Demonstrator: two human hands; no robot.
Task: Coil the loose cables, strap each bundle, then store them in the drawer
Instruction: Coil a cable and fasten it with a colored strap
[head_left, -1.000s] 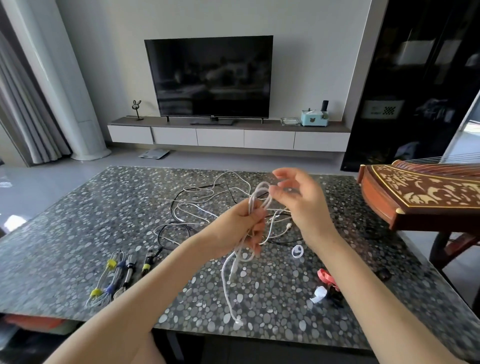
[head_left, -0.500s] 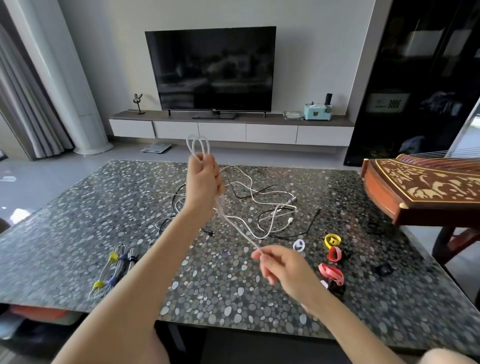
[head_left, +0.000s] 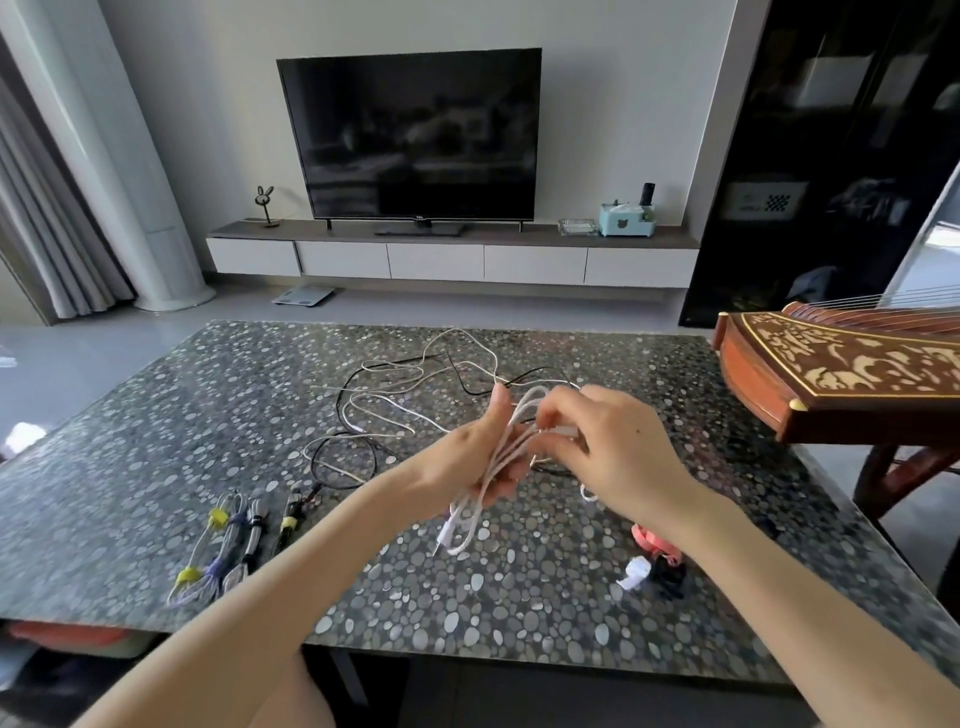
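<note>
Dark television (head_left: 415, 135), carved wooden zither (head_left: 841, 374), blue tissue box (head_left: 626, 221), rabbit figurine (head_left: 266, 200)

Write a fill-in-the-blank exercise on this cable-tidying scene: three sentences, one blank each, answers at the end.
1. The left hand and the right hand both grip a coiled cable whose colour is ____.
2. The strapped bundles lie on the table, to the ____ of both hands.
3. The two straps on the leftmost of them are coloured ____.

Missing words: white; left; yellow.
</note>
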